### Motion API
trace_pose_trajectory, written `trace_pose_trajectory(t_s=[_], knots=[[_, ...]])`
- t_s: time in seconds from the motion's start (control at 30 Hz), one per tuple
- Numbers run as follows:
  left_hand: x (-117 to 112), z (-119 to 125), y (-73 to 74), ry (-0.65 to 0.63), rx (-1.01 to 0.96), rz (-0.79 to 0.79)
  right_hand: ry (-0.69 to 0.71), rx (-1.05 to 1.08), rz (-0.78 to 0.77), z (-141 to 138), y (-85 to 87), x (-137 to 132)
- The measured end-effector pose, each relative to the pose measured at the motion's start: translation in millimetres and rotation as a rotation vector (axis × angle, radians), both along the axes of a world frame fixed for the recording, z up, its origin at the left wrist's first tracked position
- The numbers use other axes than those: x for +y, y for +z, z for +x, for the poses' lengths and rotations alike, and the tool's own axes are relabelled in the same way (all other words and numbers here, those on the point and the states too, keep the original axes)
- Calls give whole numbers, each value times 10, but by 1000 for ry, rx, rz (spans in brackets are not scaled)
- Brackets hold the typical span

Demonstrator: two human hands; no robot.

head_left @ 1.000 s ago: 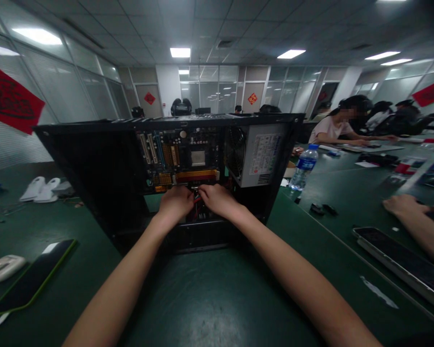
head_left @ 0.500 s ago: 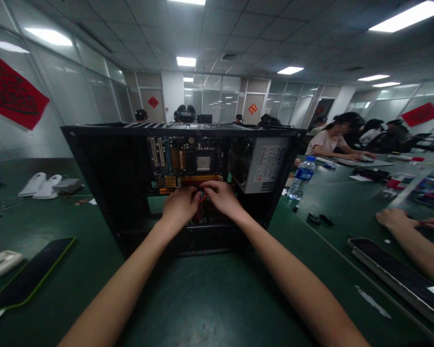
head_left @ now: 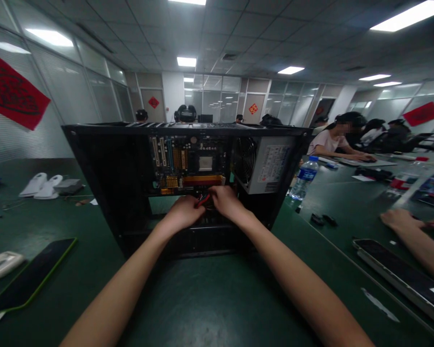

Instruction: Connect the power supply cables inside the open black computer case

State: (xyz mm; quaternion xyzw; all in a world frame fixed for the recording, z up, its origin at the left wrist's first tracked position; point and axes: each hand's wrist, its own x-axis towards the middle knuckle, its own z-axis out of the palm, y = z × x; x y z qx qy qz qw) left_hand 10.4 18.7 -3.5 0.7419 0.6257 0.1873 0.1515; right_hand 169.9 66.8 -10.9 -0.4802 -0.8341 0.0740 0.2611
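Observation:
A black computer case [head_left: 188, 241] stands open toward me on the green table. Inside it are a motherboard [head_left: 193, 156] with a bare processor [head_left: 205, 163], a red memory module or slot [head_left: 204, 181] along its lower edge, and a silver power supply [head_left: 269, 166] with a fan at the right. Below the board, my left hand [head_left: 183, 212] is closed on a bundle of red and dark cables [head_left: 203, 199]. My right hand [head_left: 226, 201] is closed on the same bundle from the right. The cable ends are hidden by my fingers.
Right of the case stands a water bottle [head_left: 304, 178], with small black parts [head_left: 323, 220] nearby. A long dark device [head_left: 401, 274] lies near another person's hand [head_left: 398, 219]. At left are a green-edged phone [head_left: 36, 270], a white case [head_left: 3, 265] and white slippers [head_left: 39, 185].
Both hands have moved slightly down from the motherboard's lower edge, with the cables between them. More of the red module and its slot now shows above my fingers.

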Motion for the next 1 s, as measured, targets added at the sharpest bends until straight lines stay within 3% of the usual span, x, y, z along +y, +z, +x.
trace_pose_trajectory(t_s=[0.37, 0.7, 1.0], knots=[[16, -25, -43, -60, -30, -25, -88, -177, -36, 3, 42, -68], [33, -10, -73, -53, 15, -17, -14, -240, 53, 9, 11, -78], [43, -14, -97, -58, 51, 43, -17, -264, 34, 17, -4, -35]])
